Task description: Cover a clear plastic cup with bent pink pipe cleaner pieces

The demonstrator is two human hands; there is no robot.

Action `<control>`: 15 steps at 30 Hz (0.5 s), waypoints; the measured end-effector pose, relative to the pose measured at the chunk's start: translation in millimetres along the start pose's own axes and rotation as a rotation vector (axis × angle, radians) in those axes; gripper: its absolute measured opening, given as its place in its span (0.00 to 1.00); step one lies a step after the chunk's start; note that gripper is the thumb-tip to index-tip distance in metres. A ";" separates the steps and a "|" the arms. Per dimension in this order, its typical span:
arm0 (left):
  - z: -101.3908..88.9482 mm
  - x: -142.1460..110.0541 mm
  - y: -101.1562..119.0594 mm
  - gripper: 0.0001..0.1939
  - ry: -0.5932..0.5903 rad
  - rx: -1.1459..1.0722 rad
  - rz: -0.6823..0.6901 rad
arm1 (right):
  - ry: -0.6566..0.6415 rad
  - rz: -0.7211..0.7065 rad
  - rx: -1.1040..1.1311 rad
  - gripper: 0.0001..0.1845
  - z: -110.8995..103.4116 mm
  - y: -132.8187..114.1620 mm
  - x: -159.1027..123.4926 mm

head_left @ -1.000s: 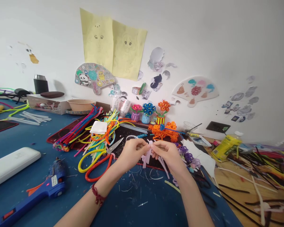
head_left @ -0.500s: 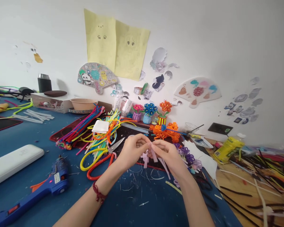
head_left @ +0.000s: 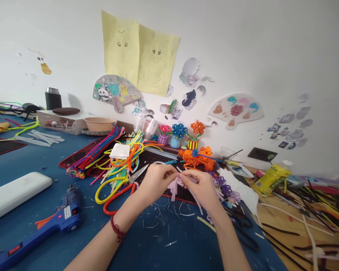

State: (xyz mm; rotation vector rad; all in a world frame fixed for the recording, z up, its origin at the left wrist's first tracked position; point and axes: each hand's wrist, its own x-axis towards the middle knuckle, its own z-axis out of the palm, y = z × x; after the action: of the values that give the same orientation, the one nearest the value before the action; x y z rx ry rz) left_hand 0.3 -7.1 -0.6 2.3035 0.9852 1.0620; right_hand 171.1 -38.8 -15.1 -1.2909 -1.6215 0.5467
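Left fingers [head_left: 171,175], right fingers [head_left: 190,173] pinch pink strip [head_left: 179,181]; striped pot [head_left: 193,143] holds orange flowers [head_left: 197,127].

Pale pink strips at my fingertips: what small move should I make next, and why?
Perhaps steady things with your left hand and ease your right hand slightly aside. Your hands come together at the pale pink strips, seemingly pinching them, and hide part of them, so a small shift would likely let you check how they sit.

The strips [head_left: 173,190] at my fingertips [head_left: 174,175] look matt, the scissor blades [head_left: 138,174] smooth metal, the glue gun [head_left: 57,223] plastic.
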 end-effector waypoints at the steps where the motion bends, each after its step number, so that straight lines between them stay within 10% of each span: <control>1: 0.8 -0.4 -0.4 0.10 0.007 0.019 0.014 | 0.011 -0.005 -0.013 0.13 0.6 -0.4 -0.4; 11: 20.4 -13.0 -8.0 0.15 0.205 0.568 0.315 | 0.086 0.002 0.036 0.15 18.5 -8.6 -4.8; 15: 16.5 -9.7 -4.9 0.13 0.202 0.289 0.184 | 0.103 0.034 0.104 0.17 16.9 -6.2 -3.8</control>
State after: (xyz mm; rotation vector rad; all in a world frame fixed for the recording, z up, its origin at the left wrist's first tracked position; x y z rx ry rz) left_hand 6.6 -12.3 -18.5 2.5998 1.0798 1.3241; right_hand 153.3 -40.9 -19.0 -1.2514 -1.4699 0.5691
